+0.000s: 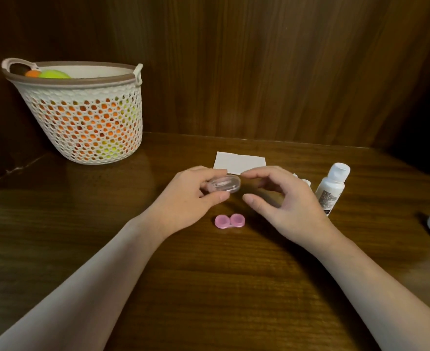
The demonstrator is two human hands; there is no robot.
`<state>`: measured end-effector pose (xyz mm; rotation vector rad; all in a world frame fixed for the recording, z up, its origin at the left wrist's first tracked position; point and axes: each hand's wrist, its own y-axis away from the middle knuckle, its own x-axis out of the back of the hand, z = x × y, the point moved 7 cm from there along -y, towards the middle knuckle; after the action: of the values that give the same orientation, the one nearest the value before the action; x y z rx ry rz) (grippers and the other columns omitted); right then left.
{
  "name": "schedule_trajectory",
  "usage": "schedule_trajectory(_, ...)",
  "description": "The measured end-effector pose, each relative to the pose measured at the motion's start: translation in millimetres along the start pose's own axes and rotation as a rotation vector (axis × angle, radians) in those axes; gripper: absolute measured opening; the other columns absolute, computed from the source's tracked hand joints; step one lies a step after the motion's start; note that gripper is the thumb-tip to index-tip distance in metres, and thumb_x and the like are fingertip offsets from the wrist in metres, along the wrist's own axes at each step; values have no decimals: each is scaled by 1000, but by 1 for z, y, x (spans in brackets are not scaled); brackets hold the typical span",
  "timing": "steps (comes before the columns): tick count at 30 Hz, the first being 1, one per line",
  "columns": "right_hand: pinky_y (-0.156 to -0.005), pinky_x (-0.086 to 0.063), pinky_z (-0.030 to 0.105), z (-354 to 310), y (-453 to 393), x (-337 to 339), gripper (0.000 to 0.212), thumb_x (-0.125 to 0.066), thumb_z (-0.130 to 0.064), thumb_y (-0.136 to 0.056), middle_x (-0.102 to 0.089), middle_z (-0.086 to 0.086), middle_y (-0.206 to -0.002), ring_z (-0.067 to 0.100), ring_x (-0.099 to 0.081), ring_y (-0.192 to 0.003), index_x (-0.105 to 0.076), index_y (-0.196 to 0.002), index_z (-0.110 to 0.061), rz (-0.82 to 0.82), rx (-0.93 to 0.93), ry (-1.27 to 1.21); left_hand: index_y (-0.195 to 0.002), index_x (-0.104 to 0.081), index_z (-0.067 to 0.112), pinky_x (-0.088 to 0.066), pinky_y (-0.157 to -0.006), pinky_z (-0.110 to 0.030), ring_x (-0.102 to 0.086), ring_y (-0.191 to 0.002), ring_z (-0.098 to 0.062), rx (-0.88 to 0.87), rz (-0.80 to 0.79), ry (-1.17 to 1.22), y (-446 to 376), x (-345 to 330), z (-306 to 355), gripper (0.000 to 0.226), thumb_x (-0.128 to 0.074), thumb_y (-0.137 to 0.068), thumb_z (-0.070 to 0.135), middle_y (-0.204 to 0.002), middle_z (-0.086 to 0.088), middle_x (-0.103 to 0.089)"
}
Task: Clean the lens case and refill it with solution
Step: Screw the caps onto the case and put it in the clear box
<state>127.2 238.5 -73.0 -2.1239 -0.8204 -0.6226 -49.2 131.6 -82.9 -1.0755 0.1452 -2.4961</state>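
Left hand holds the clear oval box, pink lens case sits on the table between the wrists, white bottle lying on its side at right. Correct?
Not quite. In the head view the white bottle stands upright, leaning slightly, not lying down. The rest holds: the left hand grips the clear oval box, and the pink lens case sits on the table between the wrists.

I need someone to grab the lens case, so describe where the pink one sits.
On the wooden table, look between the person's two forearms. The pink lens case lies flat there, two joined round cups, unlike the clear case gripped above it.
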Motion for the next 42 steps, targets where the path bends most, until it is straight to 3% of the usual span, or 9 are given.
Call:
schedule_trajectory(4, -95, -47, 2, -4, -1, 3, 39, -78, -28, -98, -63, -46, -121, -9, -61, -122, -69, -129, -50, 9, 46, -20, -141, -67, 32, -62, -92, -23, -72, -111, -2, -26, -35, 214, 4, -5, 14, 43, -73, -99, 23, -123, 18, -75)
schedule_trajectory(8, -94, -44, -1, -9, 0, 3, 35, -80, -29, -97, -66, -44, -115, -16, -62, -119, -71, -123, -50, 13, 68, -16, -144, -64, 27, -59, -99, -24, -70, -119, 0, -10, -51, 293, 6, -7, 18, 46, -72, -99, 18, -131, 15, -73)
schedule_trajectory(14, -91, -50, 4, -16, -1, 7, 34, -78, -40, -94, -66, -42, -111, -13, -66, -113, -72, -128, -43, 52, 83, 33, -145, -62, 24, -54, -99, -14, -64, -125, 5, 4, -40, 351, 6, -7, 19, 49, -70, -100, 8, -139, 15, -68)
schedule_trajectory(19, -93, -43, -2, -30, -3, -3, 36, -70, -36, -99, -75, -26, -119, -23, -61, -106, -74, -135, -34, -3, 175, 171, -141, -67, 23, -58, -105, -29, -70, -120, -2, 66, -6, 374, 4, -5, 14, 47, -76, -96, 13, -134, 8, -73)
schedule_trajectory(22, -93, -42, 3, -33, -5, -10, 33, -68, -26, -104, -80, -13, -122, -5, -68, -108, -75, -135, -29, -47, 185, 290, -139, -69, 23, -59, -104, -33, -71, -118, -3, 97, 7, 363, 5, -3, 12, 46, -77, -95, 14, -131, 8, -75)
schedule_trajectory(26, -95, -61, 32, -42, -4, -17, 32, -68, -10, -103, -81, 0, -121, 20, -76, -110, -74, -134, -18, -90, 195, 435, -139, -69, 18, -59, -105, -39, -73, -118, -7, 132, 12, 385, 7, -4, 13, 45, -77, -95, 12, -130, 4, -76)
schedule_trajectory(28, -98, -62, 42, -45, -3, -18, 37, -68, -6, -102, -80, 5, -124, 26, -76, -113, -71, -137, -15, -93, 179, 473, -138, -70, 18, -59, -106, -40, -73, -119, -9, 155, 9, 407, 8, -5, 13, 43, -76, -96, 11, -130, 4, -76)
schedule_trajectory(37, -96, -62, 45, -49, -1, -16, 37, -64, -1, -98, -81, 9, -122, 31, -76, -112, -73, -133, -9, -26, 163, 510, -136, -72, 18, -57, -109, -41, -72, -120, -10, 195, 25, 489, 10, -7, 17, 41, -77, -95, 11, -130, 4, -76)
schedule_trajectory(42, -77, -59, 33, -47, -1, -7, 38, -45, -14, -98, -82, 7, -102, 27, -76, -89, -77, -120, -11, 110, 174, 427, -140, -68, 21, -56, -110, -40, -72, -121, -8, 178, -3, 483, 11, -10, 19, 48, -78, -95, 10, -131, 6, -76)
